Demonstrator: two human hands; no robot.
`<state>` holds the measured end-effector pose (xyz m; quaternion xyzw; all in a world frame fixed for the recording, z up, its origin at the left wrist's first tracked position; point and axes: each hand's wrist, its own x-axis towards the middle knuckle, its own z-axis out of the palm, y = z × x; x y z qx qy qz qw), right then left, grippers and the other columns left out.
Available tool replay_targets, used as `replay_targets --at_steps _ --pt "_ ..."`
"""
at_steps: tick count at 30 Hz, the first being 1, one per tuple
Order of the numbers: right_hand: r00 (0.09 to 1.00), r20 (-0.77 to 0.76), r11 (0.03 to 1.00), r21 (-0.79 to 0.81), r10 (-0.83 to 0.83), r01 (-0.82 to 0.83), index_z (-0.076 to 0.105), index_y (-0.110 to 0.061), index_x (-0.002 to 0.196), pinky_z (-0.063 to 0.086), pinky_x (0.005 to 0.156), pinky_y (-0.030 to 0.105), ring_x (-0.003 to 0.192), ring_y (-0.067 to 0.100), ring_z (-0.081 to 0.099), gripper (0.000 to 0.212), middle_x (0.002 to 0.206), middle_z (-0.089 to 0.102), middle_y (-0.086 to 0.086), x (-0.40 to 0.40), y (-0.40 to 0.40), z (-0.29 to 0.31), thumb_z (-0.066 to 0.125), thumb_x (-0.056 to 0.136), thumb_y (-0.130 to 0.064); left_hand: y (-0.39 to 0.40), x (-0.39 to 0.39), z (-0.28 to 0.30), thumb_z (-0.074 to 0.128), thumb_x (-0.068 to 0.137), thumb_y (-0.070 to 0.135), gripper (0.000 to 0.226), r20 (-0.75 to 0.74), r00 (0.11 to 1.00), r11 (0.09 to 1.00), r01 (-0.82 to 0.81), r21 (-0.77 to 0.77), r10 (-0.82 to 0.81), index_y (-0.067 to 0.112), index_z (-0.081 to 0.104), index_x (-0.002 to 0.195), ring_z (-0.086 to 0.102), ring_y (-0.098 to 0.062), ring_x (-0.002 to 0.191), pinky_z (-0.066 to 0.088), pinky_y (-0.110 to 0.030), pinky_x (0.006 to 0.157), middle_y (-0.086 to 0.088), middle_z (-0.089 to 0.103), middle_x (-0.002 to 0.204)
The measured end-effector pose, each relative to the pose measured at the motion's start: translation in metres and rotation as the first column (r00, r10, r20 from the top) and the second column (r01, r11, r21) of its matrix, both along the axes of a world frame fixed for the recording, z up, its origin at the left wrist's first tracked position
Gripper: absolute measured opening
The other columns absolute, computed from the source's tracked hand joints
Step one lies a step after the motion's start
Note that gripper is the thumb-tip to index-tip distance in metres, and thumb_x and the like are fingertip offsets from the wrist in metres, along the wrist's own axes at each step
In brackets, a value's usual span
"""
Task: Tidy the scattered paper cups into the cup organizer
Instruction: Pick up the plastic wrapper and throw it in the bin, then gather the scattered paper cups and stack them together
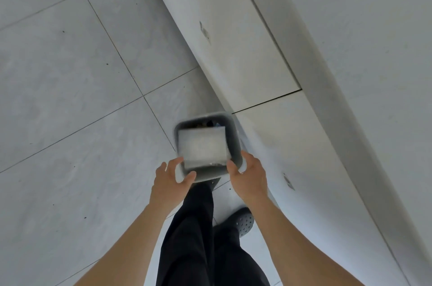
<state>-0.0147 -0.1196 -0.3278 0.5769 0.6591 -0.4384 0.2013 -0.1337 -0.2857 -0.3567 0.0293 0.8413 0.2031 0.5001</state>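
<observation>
No paper cup or cup organizer shows in the head view. A small grey bin stands on the floor by a white cabinet base. A blurred white square item lies over the bin's opening, between my hands; whether it touches either hand cannot be told. My left hand hovers at the bin's near left corner with fingers spread. My right hand hovers at the near right corner, fingers apart too. Neither hand visibly grips anything.
Grey tiled floor spreads to the left. A white cabinet front with door seams runs diagonally along the right. Below my arms are my dark trousers and a grey perforated clog.
</observation>
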Motion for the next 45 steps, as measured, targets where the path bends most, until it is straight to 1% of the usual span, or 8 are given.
replay_targets --at_steps 5,10,15,23,28,32,42,45 --pt "0.917 0.071 0.916 0.064 0.392 -0.396 0.016 -0.029 0.162 0.014 0.129 0.047 0.159 0.026 0.006 0.075 0.173 0.008 0.005 0.002 -0.001 0.029 0.042 0.100 -0.061 0.006 -0.006 0.033 0.047 0.092 0.065 0.070 -0.189 0.945 0.963 0.266 -0.038 -0.268 0.039 0.026 0.153 0.023 -0.028 0.151 0.025 -0.049 0.120 -0.006 0.021 0.166" --pt "0.784 0.098 0.760 0.199 0.612 -0.618 0.007 -0.027 0.163 0.002 0.129 0.049 0.159 0.030 -0.007 0.079 0.173 -0.004 0.009 -0.007 0.001 0.080 0.036 0.100 -0.064 0.014 -0.018 0.087 0.045 0.093 0.065 0.073 -0.371 0.826 0.898 0.437 -0.051 -0.423 0.035 0.022 0.155 0.020 -0.027 0.152 0.014 -0.048 0.123 -0.006 0.022 0.166" --pt "0.745 0.048 0.695 0.326 0.665 -0.641 0.011 -0.024 0.163 -0.001 0.128 0.048 0.159 0.031 -0.005 0.081 0.173 -0.001 0.012 -0.022 -0.005 0.147 0.039 0.099 -0.064 0.012 -0.032 0.155 0.024 0.082 0.076 0.085 -0.480 0.740 0.866 0.491 -0.093 -0.470 0.033 0.024 0.155 0.025 -0.029 0.151 0.016 -0.050 0.122 -0.007 0.028 0.164" --pt "0.731 -0.033 0.633 0.527 0.681 -0.567 0.025 -0.023 0.160 0.005 0.127 0.047 0.158 0.034 0.010 0.078 0.171 0.014 0.012 -0.036 -0.013 0.262 0.045 0.094 -0.061 0.015 -0.058 0.270 0.022 0.083 0.077 0.085 -0.637 0.585 0.817 0.562 -0.128 -0.502 0.036 0.017 0.157 0.020 -0.028 0.153 0.013 -0.050 0.124 -0.005 0.023 0.166" --pt "0.774 -0.063 0.629 0.625 0.630 -0.462 0.019 -0.024 0.161 0.005 0.129 0.048 0.159 0.033 0.002 0.077 0.173 0.005 0.011 -0.025 -0.002 0.321 0.043 0.096 -0.057 0.037 -0.068 0.332 0.024 0.084 0.076 0.084 -0.708 0.495 0.772 0.626 -0.112 -0.504 0.036 0.016 0.157 0.016 -0.027 0.154 0.011 -0.050 0.125 -0.004 0.021 0.167" --pt "0.839 -0.033 0.619 0.691 0.543 -0.373 0.009 -0.024 0.164 -0.001 0.129 0.047 0.159 0.031 -0.006 0.077 0.173 -0.005 0.009 0.007 0.024 0.357 0.043 0.100 -0.053 0.085 -0.058 0.369 0.042 0.090 0.068 0.080 -0.755 0.417 0.693 0.718 -0.069 -0.506 0.036 0.013 0.158 0.012 -0.025 0.155 0.006 -0.048 0.126 -0.003 0.017 0.168" --pt "0.997 0.060 0.662 0.746 0.043 -0.073 0.016 -0.026 0.163 -0.004 0.125 0.042 0.160 0.031 0.003 0.077 0.173 0.003 0.009 0.156 0.070 0.403 0.046 0.098 -0.055 0.233 0.055 0.408 0.035 0.089 0.073 0.081 -0.818 0.167 0.278 0.961 0.009 -0.551 0.041 0.004 0.157 0.002 -0.022 0.156 -0.002 -0.045 0.125 0.004 0.006 0.169" --pt "0.985 0.108 0.656 0.755 -0.134 0.007 0.038 -0.023 0.155 0.018 0.123 0.046 0.153 0.035 0.031 0.077 0.166 0.033 0.013 0.206 0.066 0.410 0.059 0.089 -0.056 0.259 0.102 0.413 0.038 0.090 0.071 0.081 -0.818 0.112 0.130 0.990 0.046 -0.564 0.040 0.005 0.157 0.002 -0.021 0.156 -0.002 -0.044 0.126 0.004 0.006 0.169"
